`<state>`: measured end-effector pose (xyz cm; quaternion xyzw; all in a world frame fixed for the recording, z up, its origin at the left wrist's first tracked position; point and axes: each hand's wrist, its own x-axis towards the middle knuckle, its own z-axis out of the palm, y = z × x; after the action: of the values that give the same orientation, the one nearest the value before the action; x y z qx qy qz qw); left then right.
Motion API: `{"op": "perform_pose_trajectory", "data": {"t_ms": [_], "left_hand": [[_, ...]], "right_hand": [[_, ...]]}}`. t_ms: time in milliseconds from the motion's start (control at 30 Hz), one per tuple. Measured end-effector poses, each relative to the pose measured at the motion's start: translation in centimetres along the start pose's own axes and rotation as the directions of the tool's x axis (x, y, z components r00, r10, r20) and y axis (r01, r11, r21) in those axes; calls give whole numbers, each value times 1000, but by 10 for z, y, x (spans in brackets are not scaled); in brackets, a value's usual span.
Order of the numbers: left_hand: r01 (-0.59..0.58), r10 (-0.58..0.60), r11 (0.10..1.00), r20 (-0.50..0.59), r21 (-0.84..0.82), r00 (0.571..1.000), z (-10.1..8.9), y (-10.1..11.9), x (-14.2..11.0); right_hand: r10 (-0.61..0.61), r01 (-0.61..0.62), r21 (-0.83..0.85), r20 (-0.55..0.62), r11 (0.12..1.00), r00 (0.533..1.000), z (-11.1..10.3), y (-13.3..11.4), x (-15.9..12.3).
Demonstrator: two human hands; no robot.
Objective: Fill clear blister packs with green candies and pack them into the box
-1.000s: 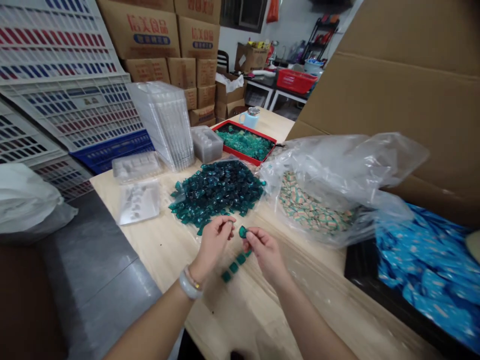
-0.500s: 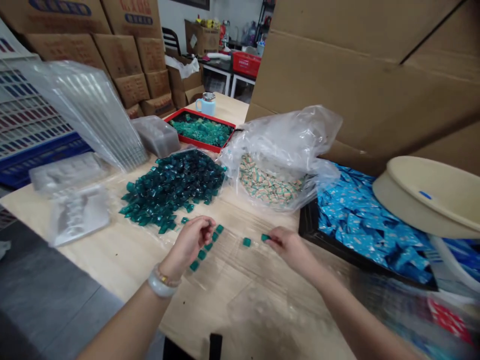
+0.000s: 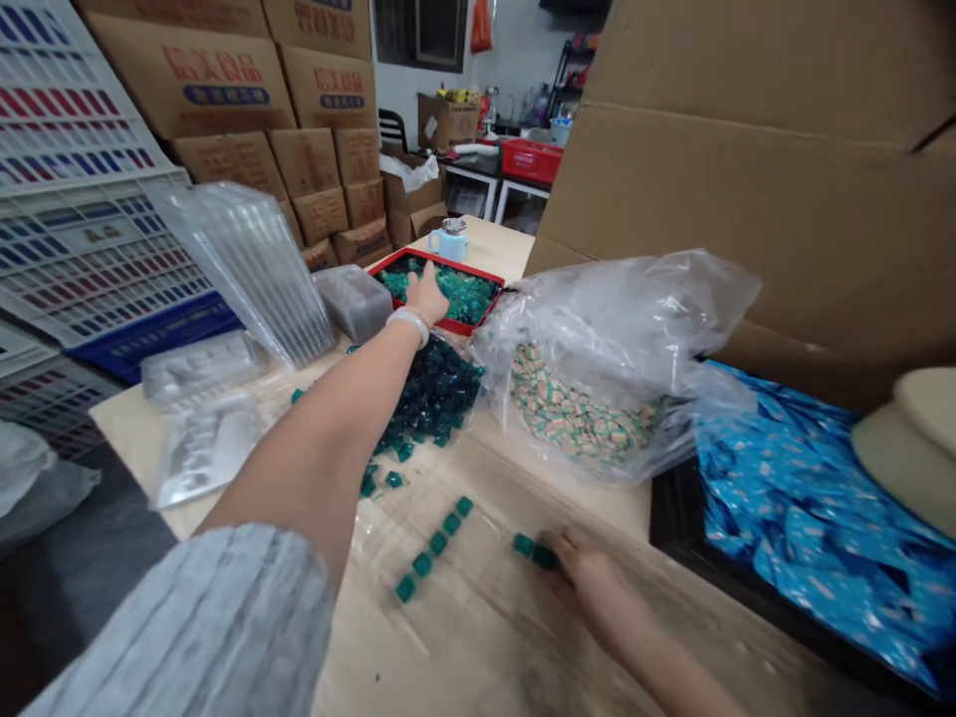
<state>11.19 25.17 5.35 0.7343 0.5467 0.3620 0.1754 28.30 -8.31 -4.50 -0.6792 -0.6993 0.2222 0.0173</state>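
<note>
L hand (image 3: pixel 425 296) now over red tray (image 3: pixel 463 265), open; R hand (image 3: pixel 587 576), grip unclear, by 2 teal pcs (image 3: pixel 524 544)

On the stacked cartons (image 3: pixel 213 80) in front of you, large red Chinese characters appear to read 信美食品, above a blue band (image 3: pixel 226 95) whose small print you can't make out. The carton (image 3: pixel 329 75) beside them repeats both markings.

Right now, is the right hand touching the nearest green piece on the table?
Touching: the head view shows the right hand with its fingertips resting on the green piece, no gap visible.
</note>
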Motion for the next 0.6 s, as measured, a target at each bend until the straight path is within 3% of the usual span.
{"op": "perform_pose_trajectory", "data": {"t_ms": [33,100,167,233,333,467,600], "left_hand": [[30,-35,993,38,113,999,5,-8,1],[74,-102,967,103,242,989,13,-26,-22],[11,-86,917,172,398,981,17,-42,-67],[-106,20,876,184,470,983,15,-53,-116],[-219,115,844,233,490,966,2,-58,-168],[-228,93,869,307,438,947,-20,-61,-198],[-118,39,951,271,285,962,-35,-68,-212]], "right_hand": [[9,-7,52,-38,999,999,0,6,-2],[32,-13,140,-136,990,990,-2,18,-2],[31,16,207,-223,978,974,-9,25,3],[-26,101,253,-285,962,958,-20,21,19],[-161,267,258,-369,928,915,-35,-3,60],[-312,432,202,-440,879,842,-42,-47,134],[-290,406,113,-532,907,796,-42,-76,200]]}}
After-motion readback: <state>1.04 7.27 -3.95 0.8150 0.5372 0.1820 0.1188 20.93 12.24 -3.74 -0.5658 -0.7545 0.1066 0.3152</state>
